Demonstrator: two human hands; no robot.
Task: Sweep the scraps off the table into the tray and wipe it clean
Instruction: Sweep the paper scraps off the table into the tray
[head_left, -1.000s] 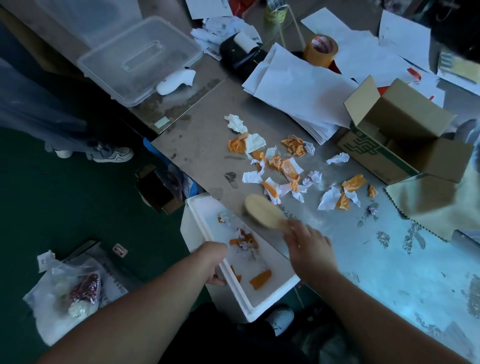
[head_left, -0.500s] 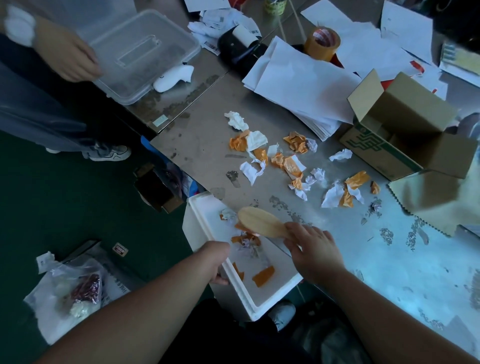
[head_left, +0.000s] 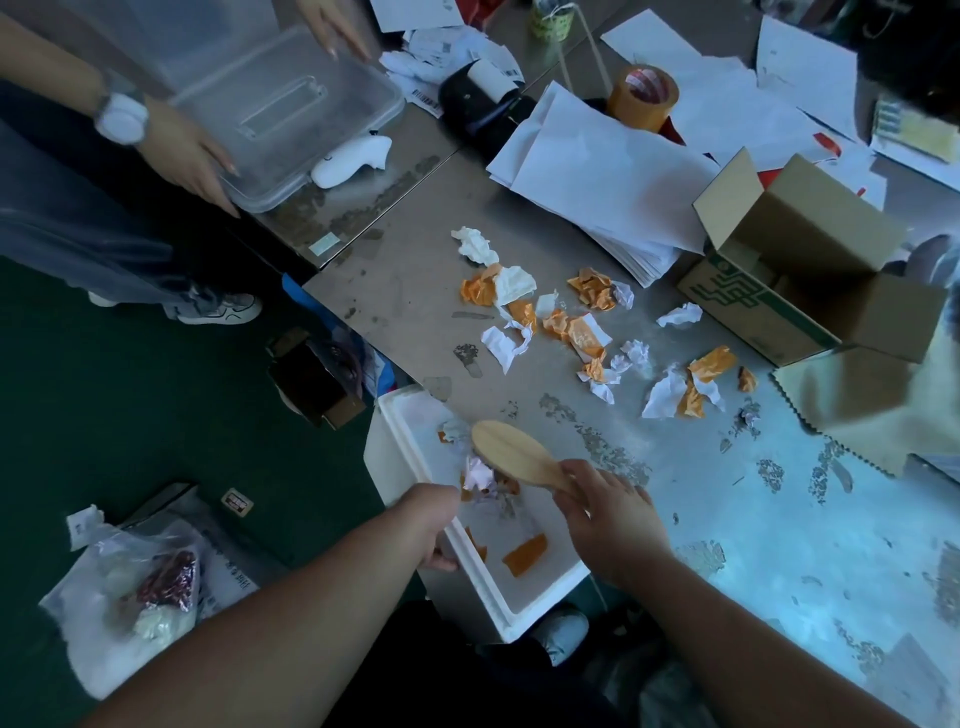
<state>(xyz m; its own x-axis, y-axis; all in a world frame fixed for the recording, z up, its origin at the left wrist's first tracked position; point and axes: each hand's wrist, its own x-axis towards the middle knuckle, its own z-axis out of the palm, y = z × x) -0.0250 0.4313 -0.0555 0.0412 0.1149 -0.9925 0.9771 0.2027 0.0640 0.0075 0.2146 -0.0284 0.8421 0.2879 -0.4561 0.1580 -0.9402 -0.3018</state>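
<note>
Holding the brush w/ my right hand, fingers curled round its handle, over the tray. My left hand grips the tray's edge. Scraps on table.

Table: grey top, worn, flaking patches over most of the near half. Loose scraps, crumpled orange and white, scattered mid-table. Open cardboard box to their right; zigzag-edged cloth just beside the box, nearer side. Stack of white paper behind the scraps, brown tape roll at its far edge. Far left: clear plastic container, small white object just beside it
</note>
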